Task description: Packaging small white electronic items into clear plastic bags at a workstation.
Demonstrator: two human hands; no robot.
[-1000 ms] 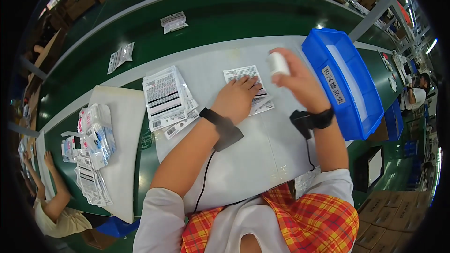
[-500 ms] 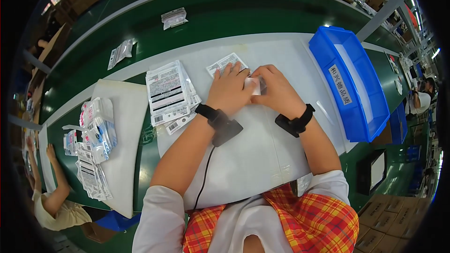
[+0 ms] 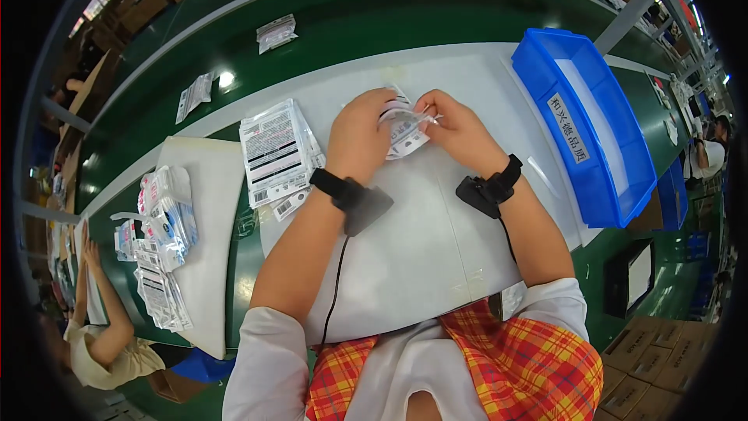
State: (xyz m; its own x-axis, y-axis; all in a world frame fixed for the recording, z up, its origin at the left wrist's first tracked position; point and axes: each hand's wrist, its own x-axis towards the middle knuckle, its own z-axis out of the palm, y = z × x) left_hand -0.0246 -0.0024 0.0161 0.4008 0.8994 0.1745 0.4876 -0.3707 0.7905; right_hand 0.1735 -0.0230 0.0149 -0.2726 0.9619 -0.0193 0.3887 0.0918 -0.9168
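A small printed plastic pouch, white with dark lettering, is held up between my hands over the white board. My left hand is closed round its left side, the fingers curled over the top. With thumb and forefinger, my right hand pinches clear plastic at the pouch's upper right edge. Whether anything is inside the pouch cannot be made out. Just left of my left hand lies a fanned stack of flat printed pouches.
A long blue bin stands at the right. On the left, a pale board bears a heap of filled pouches. Two small packets lie on the green belt ahead. A co-worker's arm reaches in at far left.
Both hands were low over a small white and clear piece beside a flat pouch. Now a pouch is raised between them, my left fingers curled and my right pinching its edge.
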